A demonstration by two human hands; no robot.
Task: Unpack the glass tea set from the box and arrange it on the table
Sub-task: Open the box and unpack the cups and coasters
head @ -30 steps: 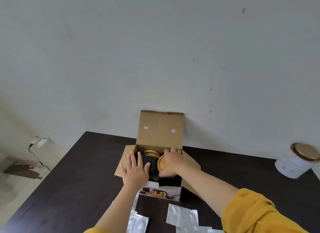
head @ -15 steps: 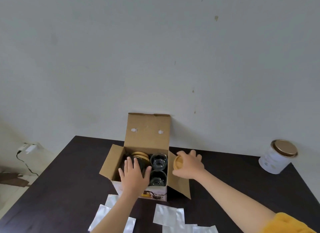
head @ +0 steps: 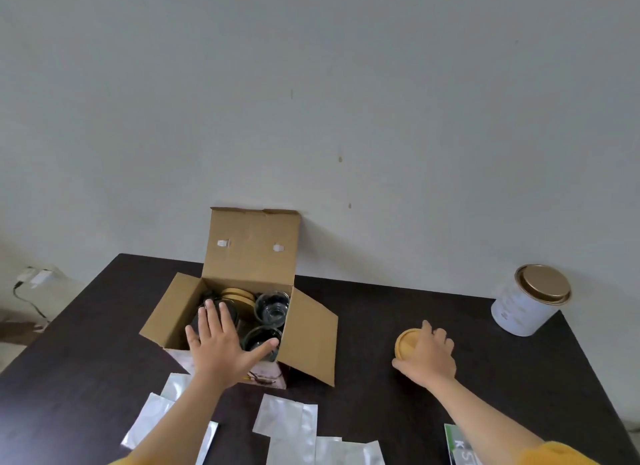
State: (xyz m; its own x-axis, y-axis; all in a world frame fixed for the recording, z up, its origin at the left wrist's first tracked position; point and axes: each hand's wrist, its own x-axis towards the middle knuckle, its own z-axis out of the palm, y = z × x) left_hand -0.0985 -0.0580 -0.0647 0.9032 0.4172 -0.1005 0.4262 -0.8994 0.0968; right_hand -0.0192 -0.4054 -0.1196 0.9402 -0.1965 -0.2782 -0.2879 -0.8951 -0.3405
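An open cardboard box stands on the dark table against the wall, flaps spread. Inside it I see glass cups, a stack of round wooden lids and a dark round piece under my fingers. My left hand lies flat with spread fingers on the box's front edge, over its contents. My right hand grips a round wooden coaster low over the table, well to the right of the box.
A white tin with a gold lid stands at the back right near the table's edge. Several silver foil pouches lie along the near edge, with a green-and-white packet at the lower right. A plug and cable hang left of the table.
My right hand lifted the wooden coaster out of the box and carried it right, down to the table. My left hand stayed on the box. The camera shifted, showing more table on the right.
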